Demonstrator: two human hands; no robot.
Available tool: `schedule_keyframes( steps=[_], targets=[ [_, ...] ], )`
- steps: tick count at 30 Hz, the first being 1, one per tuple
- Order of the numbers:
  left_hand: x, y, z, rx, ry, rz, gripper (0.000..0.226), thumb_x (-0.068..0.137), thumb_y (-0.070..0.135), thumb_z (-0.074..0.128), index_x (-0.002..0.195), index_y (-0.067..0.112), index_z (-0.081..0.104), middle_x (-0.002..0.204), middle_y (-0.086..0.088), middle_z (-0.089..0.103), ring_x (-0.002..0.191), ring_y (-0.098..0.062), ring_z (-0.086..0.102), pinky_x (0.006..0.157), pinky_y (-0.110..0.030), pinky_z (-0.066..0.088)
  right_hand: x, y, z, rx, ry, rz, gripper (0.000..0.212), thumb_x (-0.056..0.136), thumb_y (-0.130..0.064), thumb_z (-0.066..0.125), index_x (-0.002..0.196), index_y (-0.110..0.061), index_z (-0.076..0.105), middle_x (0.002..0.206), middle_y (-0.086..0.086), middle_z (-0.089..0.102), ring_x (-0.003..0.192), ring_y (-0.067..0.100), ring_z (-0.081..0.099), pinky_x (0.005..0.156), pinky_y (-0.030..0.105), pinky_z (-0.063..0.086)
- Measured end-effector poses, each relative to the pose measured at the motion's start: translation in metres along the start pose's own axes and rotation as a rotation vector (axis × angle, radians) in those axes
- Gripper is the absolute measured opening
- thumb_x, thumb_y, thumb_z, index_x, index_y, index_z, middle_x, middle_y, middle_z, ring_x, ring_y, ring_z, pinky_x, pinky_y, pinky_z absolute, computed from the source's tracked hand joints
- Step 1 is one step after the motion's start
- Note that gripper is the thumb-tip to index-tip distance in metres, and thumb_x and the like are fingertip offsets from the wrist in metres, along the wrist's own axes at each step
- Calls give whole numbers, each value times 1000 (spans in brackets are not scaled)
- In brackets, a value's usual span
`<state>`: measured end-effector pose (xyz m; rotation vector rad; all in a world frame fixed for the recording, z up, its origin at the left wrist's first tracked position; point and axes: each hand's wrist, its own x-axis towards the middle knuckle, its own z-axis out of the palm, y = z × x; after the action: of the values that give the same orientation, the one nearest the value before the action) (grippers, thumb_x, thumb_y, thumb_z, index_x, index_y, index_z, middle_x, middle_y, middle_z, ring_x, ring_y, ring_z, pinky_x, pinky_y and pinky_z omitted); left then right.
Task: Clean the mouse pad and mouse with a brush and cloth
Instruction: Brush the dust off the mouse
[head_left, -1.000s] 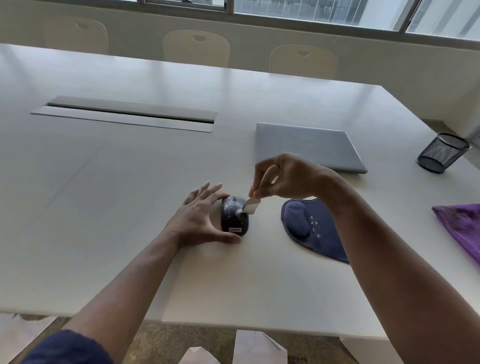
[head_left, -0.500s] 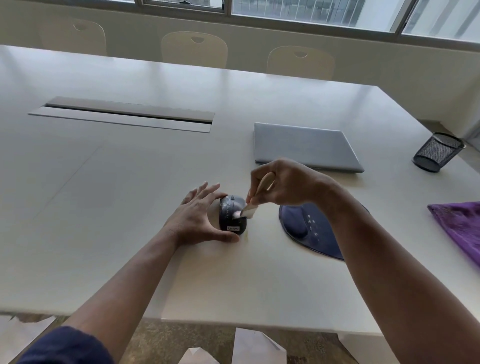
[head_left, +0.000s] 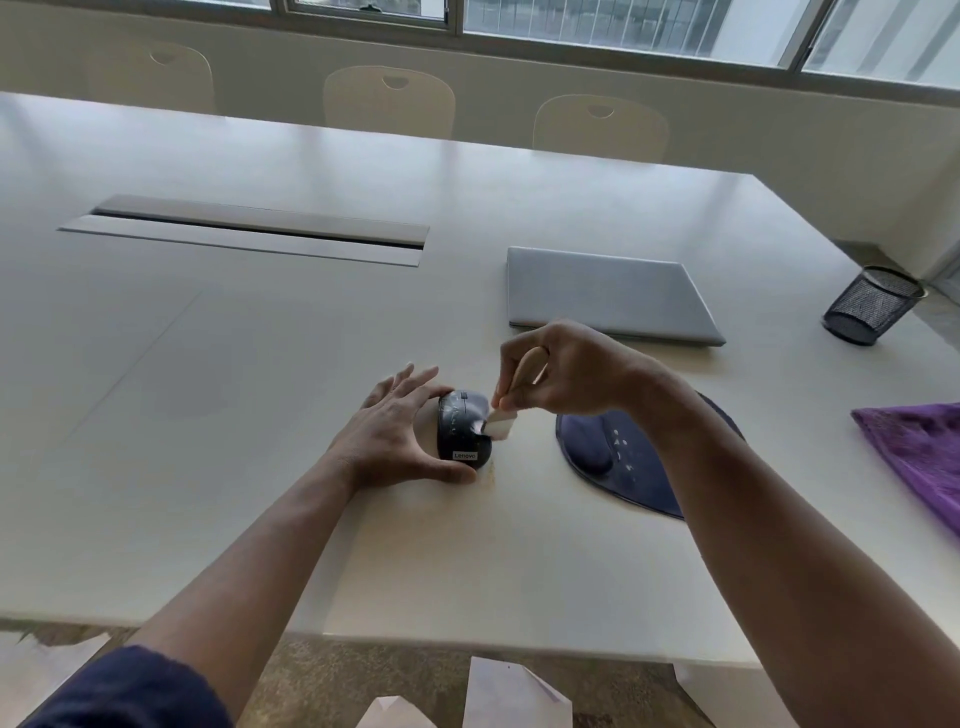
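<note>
The dark mouse (head_left: 463, 432) sits on the white table (head_left: 260, 415) just below the middle of the frame, a small white label on its near end. The left hand (head_left: 397, 434) holds it from the left — thumb curled under the near end, fingers spread along the far side. The right hand (head_left: 563, 371) pinches a small brush (head_left: 506, 415) with a pale wooden handle; its white bristles touch the mouse's right flank. Just to the right of the mouse lies the dark blue mouse pad (head_left: 623, 457) with a raised wrist rest, partly hidden by the right forearm. At the right edge of the frame a purple cloth (head_left: 919, 457) lies on the table, well apart from both hands. Above the pad — toward the upper right — rest a closed grey laptop (head_left: 608, 293) and a black mesh cup (head_left: 870, 306).
</note>
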<state>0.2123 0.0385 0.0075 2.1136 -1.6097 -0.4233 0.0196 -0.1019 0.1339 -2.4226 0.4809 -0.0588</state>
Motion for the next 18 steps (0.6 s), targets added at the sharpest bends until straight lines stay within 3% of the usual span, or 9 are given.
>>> schedule_keyframes(
  steps=[3, 6, 13, 16, 18],
  targets=[
    [0, 0, 1, -4, 8, -1, 115, 39, 96, 64, 140, 49, 33, 158, 25, 16, 146, 4, -6, 118, -28, 2, -2, -4, -4, 58, -77, 5, 13, 76, -17, 83, 78, -23, 72, 84, -4, 78, 86, 19, 73, 85, 44, 59],
    [0, 0, 1, -10, 6, -6, 115, 39, 96, 64, 140, 50, 33, 158, 26, 16, 145, 5, -6, 116, -25, 2, 0, -5, -2, 51, -66, -2, 13, 75, -17, 83, 79, -22, 73, 82, -5, 77, 83, 17, 72, 80, 37, 59],
    [0, 0, -1, -8, -14, -1, 116, 41, 95, 64, 141, 48, 33, 159, 23, 15, 146, 2, -6, 120, -32, 3, 12, 7, 1, 50, 309, -17, 11, 75, -9, 81, 75, -16, 73, 72, -6, 75, 61, 0, 64, 56, 14, 49],
    [0, 1, -1, -10, -20, 3, 115, 41, 95, 64, 141, 49, 32, 159, 22, 14, 146, 2, -6, 119, -30, 2, 13, 11, 4, 29, 360, -8, 11, 76, -9, 80, 73, -16, 71, 71, -3, 75, 62, 9, 67, 56, 20, 52],
    [0, 1, -1, -8, -17, 0, 115, 40, 95, 64, 141, 49, 33, 159, 23, 14, 146, 3, -6, 118, -28, 1, 11, 10, 7, 1, 297, -1, 11, 76, -11, 80, 74, -18, 72, 72, -1, 75, 65, 14, 68, 60, 26, 54]
  ],
)
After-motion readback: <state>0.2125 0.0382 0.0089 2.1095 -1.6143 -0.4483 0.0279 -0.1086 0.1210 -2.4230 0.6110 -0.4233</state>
